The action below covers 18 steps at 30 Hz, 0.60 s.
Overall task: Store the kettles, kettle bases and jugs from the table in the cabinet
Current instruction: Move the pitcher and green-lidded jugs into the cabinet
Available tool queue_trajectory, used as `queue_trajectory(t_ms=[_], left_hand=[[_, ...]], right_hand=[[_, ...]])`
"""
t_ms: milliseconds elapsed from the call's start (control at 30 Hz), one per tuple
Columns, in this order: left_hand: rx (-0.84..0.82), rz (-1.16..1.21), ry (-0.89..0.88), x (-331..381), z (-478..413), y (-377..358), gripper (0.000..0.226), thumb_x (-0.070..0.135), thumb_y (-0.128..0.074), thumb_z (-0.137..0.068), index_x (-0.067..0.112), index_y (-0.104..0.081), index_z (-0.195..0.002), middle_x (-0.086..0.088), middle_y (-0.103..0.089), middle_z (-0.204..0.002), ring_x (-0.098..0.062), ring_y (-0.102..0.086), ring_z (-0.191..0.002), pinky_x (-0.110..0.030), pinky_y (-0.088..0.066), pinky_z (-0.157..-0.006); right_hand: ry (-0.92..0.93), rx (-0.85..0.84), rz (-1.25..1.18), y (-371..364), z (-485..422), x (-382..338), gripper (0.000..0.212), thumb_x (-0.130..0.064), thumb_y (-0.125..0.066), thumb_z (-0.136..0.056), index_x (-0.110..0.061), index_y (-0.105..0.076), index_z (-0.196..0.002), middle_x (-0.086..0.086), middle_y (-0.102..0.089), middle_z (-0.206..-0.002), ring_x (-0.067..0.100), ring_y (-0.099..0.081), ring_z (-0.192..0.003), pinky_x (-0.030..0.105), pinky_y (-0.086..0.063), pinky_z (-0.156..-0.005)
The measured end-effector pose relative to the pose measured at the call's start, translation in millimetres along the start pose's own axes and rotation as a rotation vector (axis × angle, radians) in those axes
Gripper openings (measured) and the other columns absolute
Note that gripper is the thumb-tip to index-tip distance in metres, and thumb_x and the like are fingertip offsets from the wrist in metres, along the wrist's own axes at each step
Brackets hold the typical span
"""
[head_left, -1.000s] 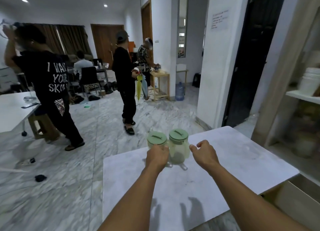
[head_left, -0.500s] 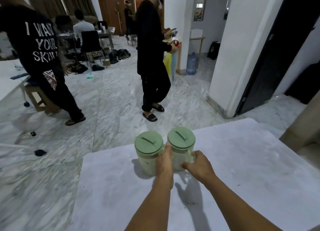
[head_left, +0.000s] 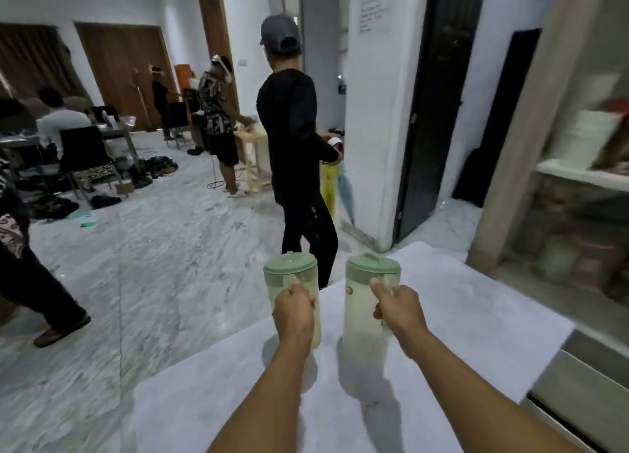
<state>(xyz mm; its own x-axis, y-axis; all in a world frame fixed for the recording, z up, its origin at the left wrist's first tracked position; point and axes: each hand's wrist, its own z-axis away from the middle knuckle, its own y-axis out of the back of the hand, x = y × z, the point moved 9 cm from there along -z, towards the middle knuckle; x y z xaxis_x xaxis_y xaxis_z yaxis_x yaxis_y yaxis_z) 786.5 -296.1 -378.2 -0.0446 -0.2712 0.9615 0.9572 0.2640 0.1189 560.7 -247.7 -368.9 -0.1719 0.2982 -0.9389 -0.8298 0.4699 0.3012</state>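
Two pale translucent jugs with green lids hang in the air above the white marble table (head_left: 459, 316). My left hand (head_left: 293, 311) grips the handle of the left jug (head_left: 289, 275). My right hand (head_left: 399, 308) grips the handle of the right jug (head_left: 366, 303). Both jugs are upright and a small gap separates them. Their shadows fall on the tabletop below. The cabinet (head_left: 531, 129) stands at the right, its shelves blurred, with white and coloured items inside.
A person in black (head_left: 296, 139) stands just beyond the table's far edge. More people, chairs and a small wooden table fill the room at the left and back. A white pillar (head_left: 374, 112) and a dark doorway lie ahead. A drawer front (head_left: 578, 394) is at the lower right.
Both hands closed on the jug handles and lifted the jugs off the table, moving them apart. My view swung up and to the right, bringing the cabinet into sight.
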Motion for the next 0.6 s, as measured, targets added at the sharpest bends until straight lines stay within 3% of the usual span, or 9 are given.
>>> queue_trajectory(t_ms=[67, 133, 233, 367, 500, 600], left_hand=[[-0.101, 0.024, -0.066, 23, 19, -3, 0.045, 0.037, -0.037, -0.1, 0.008, -0.066, -0.081, -0.01, -0.071, -0.086, -0.027, -0.064, -0.081, -0.03, -0.043, -0.069], [-0.197, 0.014, -0.119, 43, 45, -6, 0.045, 0.037, -0.039, -0.1, 0.008, -0.067, -0.082, -0.007, -0.07, -0.079, -0.027, -0.064, -0.08, -0.034, -0.048, -0.076], [-0.331, 0.046, -0.172, 69, 86, -24, 0.044, 0.037, -0.04, -0.098, 0.008, -0.068, -0.081, -0.007, -0.071, -0.077, -0.027, -0.064, -0.08, -0.038, -0.051, -0.083], [-0.5, 0.133, -0.234, 107, 161, -68, 0.041, 0.035, -0.041, -0.097, 0.013, -0.063, -0.07, -0.005, -0.067, -0.071, -0.024, -0.061, -0.071, -0.035, -0.048, -0.076], [-0.715, 0.151, -0.27, 130, 250, -127, 0.042, 0.038, -0.04, -0.096, 0.011, -0.066, -0.077, -0.005, -0.065, -0.066, -0.024, -0.059, -0.066, -0.035, -0.044, -0.071], [-0.832, 0.172, -0.318, 141, 319, -168, 0.042, 0.04, -0.041, -0.096, 0.017, -0.065, -0.07, -0.004, -0.068, -0.067, -0.023, -0.061, -0.066, -0.038, -0.048, -0.073]], right_hand=[[-0.011, 0.119, -0.074, 34, 26, -14, 0.054, -0.054, -0.041, -0.097, -0.005, -0.06, -0.084, 0.012, -0.065, -0.076, 0.021, -0.059, -0.064, 0.031, -0.042, -0.057], [-0.052, 0.234, -0.161, 70, 55, -18, 0.054, -0.051, -0.032, -0.099, -0.007, -0.059, -0.085, 0.01, -0.061, -0.072, 0.022, -0.058, -0.063, 0.032, -0.043, -0.06], [-0.054, 0.383, -0.286, 131, 97, -23, 0.04, -0.041, -0.036, -0.097, -0.01, -0.058, -0.086, 0.008, -0.056, -0.066, 0.021, -0.054, -0.056, 0.03, -0.041, -0.057], [0.012, 0.605, -0.449, 227, 163, -34, 0.035, -0.034, -0.041, -0.097, -0.009, -0.062, -0.083, 0.007, -0.056, -0.06, 0.019, -0.051, -0.049, 0.026, -0.038, -0.051], [0.045, 0.815, -0.438, 324, 228, -36, 0.036, -0.037, -0.041, -0.095, -0.011, -0.062, -0.081, 0.006, -0.058, -0.058, 0.019, -0.05, -0.049, 0.028, -0.04, -0.052], [0.076, 0.913, -0.41, 384, 270, -31, 0.036, -0.037, -0.039, -0.098, -0.013, -0.06, -0.083, 0.005, -0.057, -0.062, 0.017, -0.05, -0.052, 0.03, -0.04, -0.054]])
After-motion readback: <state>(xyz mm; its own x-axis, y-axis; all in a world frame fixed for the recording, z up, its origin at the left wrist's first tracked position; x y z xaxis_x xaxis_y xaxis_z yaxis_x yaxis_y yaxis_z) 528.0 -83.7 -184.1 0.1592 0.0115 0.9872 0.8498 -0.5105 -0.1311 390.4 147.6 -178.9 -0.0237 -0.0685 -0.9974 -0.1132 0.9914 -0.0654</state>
